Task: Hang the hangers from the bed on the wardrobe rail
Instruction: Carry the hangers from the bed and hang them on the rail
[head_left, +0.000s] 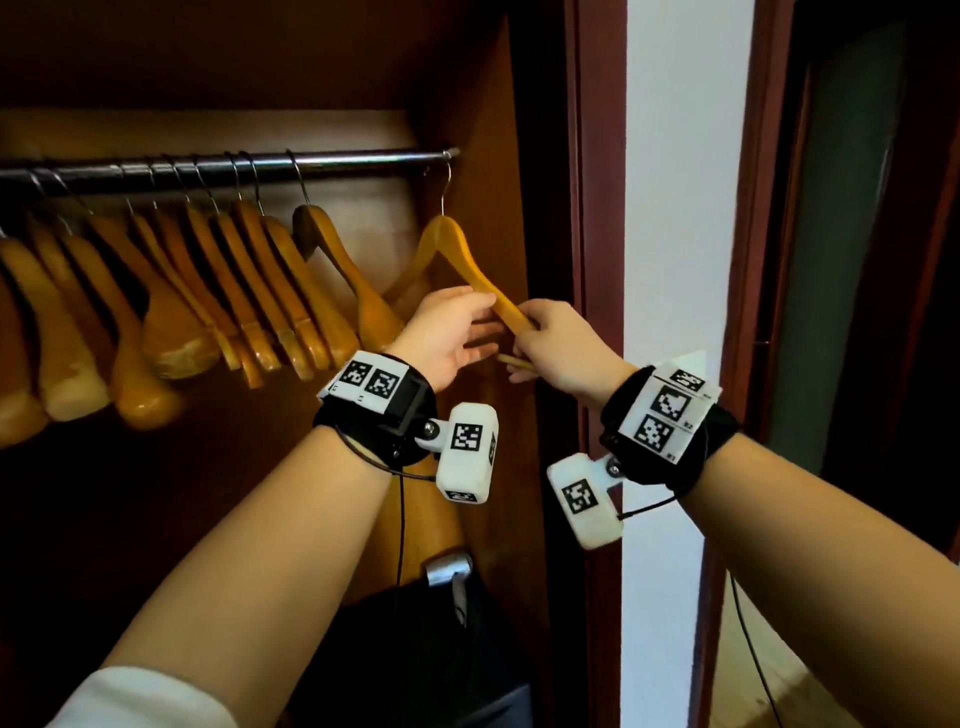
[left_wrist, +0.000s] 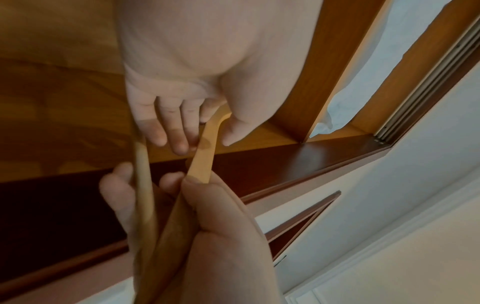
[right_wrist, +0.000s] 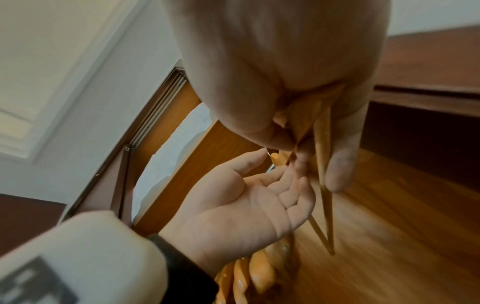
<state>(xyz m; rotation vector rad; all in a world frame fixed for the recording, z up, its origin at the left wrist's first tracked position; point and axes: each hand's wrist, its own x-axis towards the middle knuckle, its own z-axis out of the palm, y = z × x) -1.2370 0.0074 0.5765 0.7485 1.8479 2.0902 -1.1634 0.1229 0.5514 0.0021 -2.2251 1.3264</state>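
Note:
A steel wardrobe rail (head_left: 337, 161) runs across the top of the wardrobe. A wooden hanger (head_left: 457, 254) is up at the rail's right end, and its wire hook (head_left: 444, 187) reaches the rail. Whether the hook sits over the rail I cannot tell. My right hand (head_left: 524, 325) grips the tip of the hanger's near arm and its lower bar (right_wrist: 323, 144). My left hand (head_left: 485, 317) is beside it with straight fingers, touching the same arm (left_wrist: 205, 152) between thumb and forefinger. The right wrist view has the left palm (right_wrist: 249, 197) open and facing up.
Several more wooden hangers (head_left: 234, 291) hang close together along the rail to the left. The wardrobe's side panel (head_left: 498, 182) and dark red door frame (head_left: 597, 208) stand right beside the held hanger. A dark bag (head_left: 441, 623) lies on the wardrobe floor below.

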